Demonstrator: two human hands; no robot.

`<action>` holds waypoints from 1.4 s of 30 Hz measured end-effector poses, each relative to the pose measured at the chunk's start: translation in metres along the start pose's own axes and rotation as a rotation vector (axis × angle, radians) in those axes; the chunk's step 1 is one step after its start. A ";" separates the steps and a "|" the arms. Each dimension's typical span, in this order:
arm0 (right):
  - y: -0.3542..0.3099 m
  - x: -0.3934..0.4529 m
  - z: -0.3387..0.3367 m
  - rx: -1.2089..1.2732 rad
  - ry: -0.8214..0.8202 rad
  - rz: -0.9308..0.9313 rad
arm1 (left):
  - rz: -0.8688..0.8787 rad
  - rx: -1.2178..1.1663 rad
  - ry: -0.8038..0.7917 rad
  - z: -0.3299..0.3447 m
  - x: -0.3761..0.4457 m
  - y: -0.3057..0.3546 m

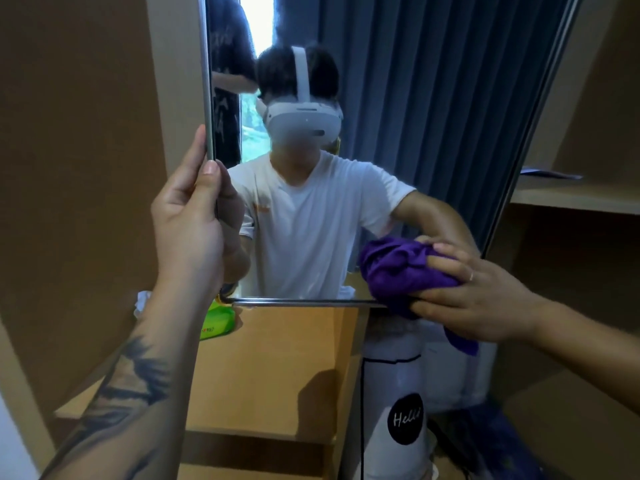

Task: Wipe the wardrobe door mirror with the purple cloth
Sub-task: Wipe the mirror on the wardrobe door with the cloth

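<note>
The wardrobe door mirror [415,109] fills the upper middle of the head view, framed in thin metal. My left hand [192,220] grips its left edge, thumb on the glass side and fingers behind. My right hand [474,296] presses the bunched purple cloth [401,268] against the mirror's lower right corner, over the bottom frame rail. A corner of the cloth hangs down below my palm. The glass reflects a person in a white shirt with a headset and blue curtains.
A wooden shelf [277,358] lies below the mirror with a green packet [218,322] and white tissue at its left. A white bag with a black "Hello" badge [405,417] stands lower right. Open wardrobe shelves [575,195] are on the right, a brown panel on the left.
</note>
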State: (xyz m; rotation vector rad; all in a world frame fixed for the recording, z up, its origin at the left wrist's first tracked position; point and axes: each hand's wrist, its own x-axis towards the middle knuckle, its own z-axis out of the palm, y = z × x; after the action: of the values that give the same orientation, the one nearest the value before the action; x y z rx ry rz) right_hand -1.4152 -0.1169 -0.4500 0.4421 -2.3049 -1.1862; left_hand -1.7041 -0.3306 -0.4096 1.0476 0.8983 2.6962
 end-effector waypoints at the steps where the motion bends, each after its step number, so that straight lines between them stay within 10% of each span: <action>1: 0.010 0.006 -0.005 -0.021 0.039 0.054 | 0.002 -0.001 0.008 0.000 0.000 -0.001; 5: 0.009 0.019 -0.005 -0.040 0.173 0.337 | -0.011 -0.015 0.006 -0.001 -0.001 -0.001; 11: -0.016 0.038 0.011 0.027 -0.026 -0.039 | 0.005 0.030 0.016 0.001 -0.001 0.000; 16: -0.023 0.071 0.015 0.067 0.201 0.247 | -0.051 0.024 -0.015 -0.003 -0.001 0.001; 21: -0.030 0.101 0.016 0.095 0.070 -0.050 | -0.002 0.080 0.017 0.001 -0.003 0.002; 26: -0.029 0.138 0.018 0.087 0.270 0.254 | -0.074 0.075 -0.045 -0.009 0.000 0.000; 31: -0.049 0.155 0.025 0.176 0.042 -0.064 | -0.074 0.043 -0.060 -0.011 0.003 -0.002; 37: -0.041 0.176 0.024 0.181 0.190 0.087 | -0.135 -0.077 -0.170 -0.020 0.009 -0.001; 42: -0.055 0.180 0.030 0.208 0.010 -0.091 | -0.185 -0.041 -0.185 -0.022 0.013 0.008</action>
State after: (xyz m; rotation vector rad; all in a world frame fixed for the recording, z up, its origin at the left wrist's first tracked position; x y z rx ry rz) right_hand -1.5769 -0.2179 -0.4584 0.6327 -2.4324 -0.9864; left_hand -1.7272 -0.3443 -0.4106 1.1236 0.8576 2.4118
